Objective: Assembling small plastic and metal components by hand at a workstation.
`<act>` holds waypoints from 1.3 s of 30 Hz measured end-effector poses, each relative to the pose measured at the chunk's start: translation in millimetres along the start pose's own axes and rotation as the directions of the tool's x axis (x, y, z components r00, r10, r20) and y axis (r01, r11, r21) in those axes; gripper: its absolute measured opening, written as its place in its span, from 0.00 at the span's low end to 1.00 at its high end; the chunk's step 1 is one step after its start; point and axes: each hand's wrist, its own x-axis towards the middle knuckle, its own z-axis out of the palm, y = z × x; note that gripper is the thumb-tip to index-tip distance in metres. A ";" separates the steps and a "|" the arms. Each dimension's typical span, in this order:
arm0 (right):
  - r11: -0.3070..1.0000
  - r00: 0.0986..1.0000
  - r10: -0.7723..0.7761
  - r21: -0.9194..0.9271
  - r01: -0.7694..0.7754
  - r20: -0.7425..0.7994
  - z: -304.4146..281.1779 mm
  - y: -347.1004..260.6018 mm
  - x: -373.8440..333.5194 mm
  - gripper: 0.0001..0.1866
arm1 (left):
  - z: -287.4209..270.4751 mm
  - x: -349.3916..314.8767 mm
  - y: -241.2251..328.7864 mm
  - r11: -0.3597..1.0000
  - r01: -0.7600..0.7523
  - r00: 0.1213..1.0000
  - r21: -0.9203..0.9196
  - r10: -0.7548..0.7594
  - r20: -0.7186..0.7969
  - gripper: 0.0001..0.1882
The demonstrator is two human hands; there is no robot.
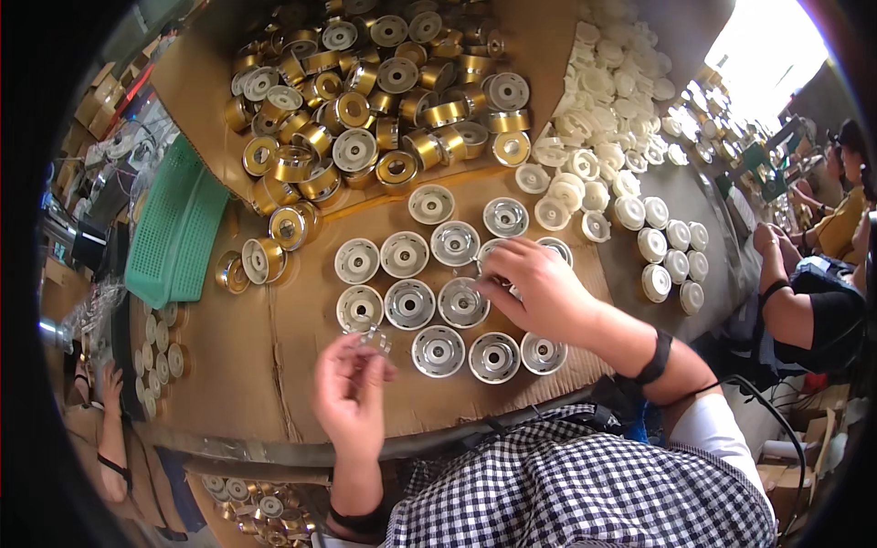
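Several round white-rimmed cups with silvery insides and a central hole, such as this cup (409,304), stand in loose rows on the cardboard sheet (311,402) before me. My left hand (354,388) is closed, its fingertips pinching a small shiny notched ring (375,339) just in front of the cup at the left (360,309). Over the right part of the rows reaches my right hand (541,288), palm down, covering some cups. Its fingers come together by the cup (463,302); a small shiny edge shows there, too little to name.
Gold and silver cups (352,110) lie heaped in a cardboard box behind the rows. White plastic caps (603,100) are piled at the back right, with stacked white discs (655,247) nearer. A green basket (174,228) stands left. Other people (804,301) sit at right.
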 end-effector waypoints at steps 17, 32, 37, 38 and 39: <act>0.933 0.985 -0.119 -0.326 0.155 0.127 85.9 23.6 92.1 0.11 | -23.7 51.6 -43.1 0.702 -0.177 0.969 0.690 0.246 -0.001 0.13; 0.610 0.485 0.703 0.089 -0.788 -0.520 -117.7 38.7 -249.7 0.11 | -11.1 49.7 -57.8 0.716 -0.261 0.954 0.648 0.294 0.060 0.14; 0.331 -0.066 0.589 0.315 -0.889 -0.805 -66.5 76.9 -450.5 0.22 | -24.0 50.8 -82.3 0.704 -0.243 0.954 0.667 0.296 0.035 0.27; 0.246 -0.080 0.631 0.297 -0.923 -0.771 -45.7 80.8 -489.6 0.21 | -23.6 50.1 -81.4 0.664 -0.228 0.958 0.713 0.284 0.041 0.30; 0.169 -0.086 0.684 0.273 -0.947 -0.724 -21.8 92.3 -518.8 0.20 | -24.8 46.1 -76.9 0.612 -0.199 0.961 0.766 0.274 0.031 0.32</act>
